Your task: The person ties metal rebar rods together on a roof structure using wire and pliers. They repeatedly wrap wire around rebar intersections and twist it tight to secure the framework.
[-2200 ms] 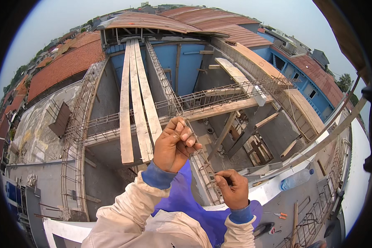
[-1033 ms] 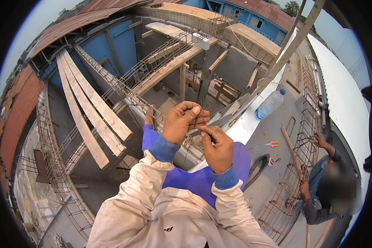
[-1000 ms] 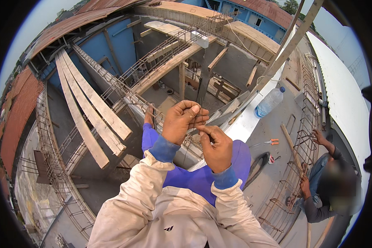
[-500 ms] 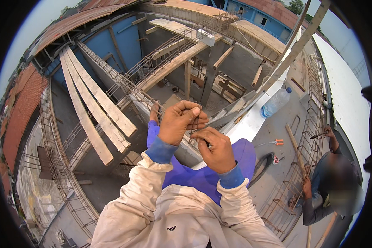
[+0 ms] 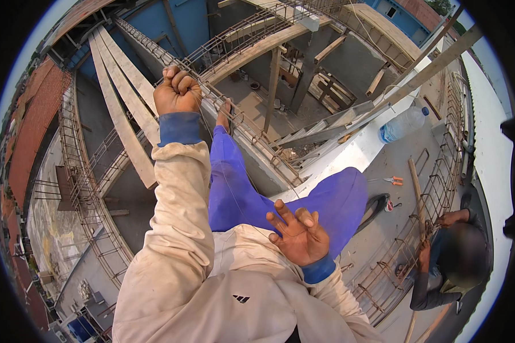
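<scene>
Left hand [image 5: 177,90] fisted on thin wire [image 5: 226,171], pulled taut up over rebar cage [image 5: 240,123]. Right hand [image 5: 297,234] fingers spread, wire passing by them. Looks mid-pull; next probably needs right-hand regrip.

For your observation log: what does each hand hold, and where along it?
The left hand is fisted around one end of a thin wire; the right hand, fingers spread, has it running through its grip.
</scene>
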Demonstrator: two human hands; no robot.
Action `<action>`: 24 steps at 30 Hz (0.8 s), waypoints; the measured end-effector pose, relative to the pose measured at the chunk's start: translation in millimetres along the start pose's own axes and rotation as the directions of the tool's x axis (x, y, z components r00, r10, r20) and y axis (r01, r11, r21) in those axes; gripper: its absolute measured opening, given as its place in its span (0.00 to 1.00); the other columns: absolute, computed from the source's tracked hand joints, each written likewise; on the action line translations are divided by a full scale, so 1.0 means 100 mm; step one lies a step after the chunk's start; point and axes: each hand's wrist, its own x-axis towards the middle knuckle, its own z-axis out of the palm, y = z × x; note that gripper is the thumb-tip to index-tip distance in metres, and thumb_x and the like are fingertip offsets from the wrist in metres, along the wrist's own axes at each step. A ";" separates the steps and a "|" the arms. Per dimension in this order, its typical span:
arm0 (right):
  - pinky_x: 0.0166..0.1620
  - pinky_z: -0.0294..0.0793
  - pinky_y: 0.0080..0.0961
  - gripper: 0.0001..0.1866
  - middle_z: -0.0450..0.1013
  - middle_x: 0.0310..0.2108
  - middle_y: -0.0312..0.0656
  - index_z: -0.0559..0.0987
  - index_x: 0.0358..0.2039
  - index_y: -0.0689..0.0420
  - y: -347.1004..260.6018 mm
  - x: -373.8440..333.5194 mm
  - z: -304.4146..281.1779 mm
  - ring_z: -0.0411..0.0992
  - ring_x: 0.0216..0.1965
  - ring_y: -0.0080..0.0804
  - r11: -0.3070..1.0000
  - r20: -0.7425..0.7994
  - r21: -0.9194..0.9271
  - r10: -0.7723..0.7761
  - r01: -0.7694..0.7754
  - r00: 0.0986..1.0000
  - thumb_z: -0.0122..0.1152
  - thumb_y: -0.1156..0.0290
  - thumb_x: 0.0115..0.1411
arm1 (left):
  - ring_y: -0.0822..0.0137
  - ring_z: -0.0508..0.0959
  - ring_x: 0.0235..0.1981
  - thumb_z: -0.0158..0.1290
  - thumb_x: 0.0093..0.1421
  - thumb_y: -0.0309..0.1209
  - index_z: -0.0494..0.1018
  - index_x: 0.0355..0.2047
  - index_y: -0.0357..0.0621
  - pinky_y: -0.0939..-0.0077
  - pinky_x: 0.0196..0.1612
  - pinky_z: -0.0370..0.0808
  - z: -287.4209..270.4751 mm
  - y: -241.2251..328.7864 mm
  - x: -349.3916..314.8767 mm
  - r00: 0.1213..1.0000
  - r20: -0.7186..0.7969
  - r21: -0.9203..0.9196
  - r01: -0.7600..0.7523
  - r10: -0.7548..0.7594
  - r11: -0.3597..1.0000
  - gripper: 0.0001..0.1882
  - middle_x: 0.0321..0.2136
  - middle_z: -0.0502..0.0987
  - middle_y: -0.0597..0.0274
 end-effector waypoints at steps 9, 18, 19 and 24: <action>0.56 0.67 0.38 0.24 0.64 0.59 0.46 0.76 0.34 0.40 0.37 -0.03 0.25 0.61 0.60 0.38 0.708 0.476 0.600 0.057 -0.372 0.877 0.35 0.42 0.75 | 0.78 0.55 0.13 0.43 0.68 0.22 0.67 0.27 0.44 0.84 0.14 0.51 0.00 -0.45 0.42 0.992 -0.042 -0.061 0.116 -0.119 0.991 0.10 0.20 0.68 0.65; 0.40 0.70 0.29 0.24 0.67 0.31 0.37 0.68 0.22 0.48 0.27 -0.30 0.07 0.67 0.36 0.29 0.932 -0.021 0.348 0.119 -0.104 0.993 0.39 0.54 0.77 | 0.78 0.56 0.13 0.40 0.72 0.24 0.65 0.31 0.45 0.83 0.13 0.51 0.28 -0.72 0.56 0.960 -0.148 0.160 0.260 -0.238 0.952 0.10 0.21 0.67 0.65; 0.39 0.71 0.29 0.24 0.67 0.29 0.37 0.68 0.22 0.49 0.27 -0.32 0.04 0.67 0.34 0.28 0.945 -0.016 0.304 0.128 -0.117 0.992 0.40 0.56 0.76 | 0.79 0.56 0.13 0.40 0.72 0.24 0.65 0.31 0.45 0.83 0.13 0.51 0.30 -0.79 0.55 0.955 -0.141 0.180 0.283 -0.260 0.942 0.10 0.21 0.67 0.65; 0.43 0.70 0.29 0.20 0.69 0.36 0.44 0.70 0.30 0.53 0.10 -0.42 -0.04 0.68 0.37 0.32 0.988 -0.069 0.001 0.154 -0.155 0.986 0.44 0.55 0.75 | 0.80 0.55 0.16 0.39 0.73 0.23 0.66 0.35 0.43 0.84 0.15 0.50 0.29 -1.12 0.31 0.937 0.002 0.134 0.345 -0.348 0.929 0.08 0.25 0.67 0.66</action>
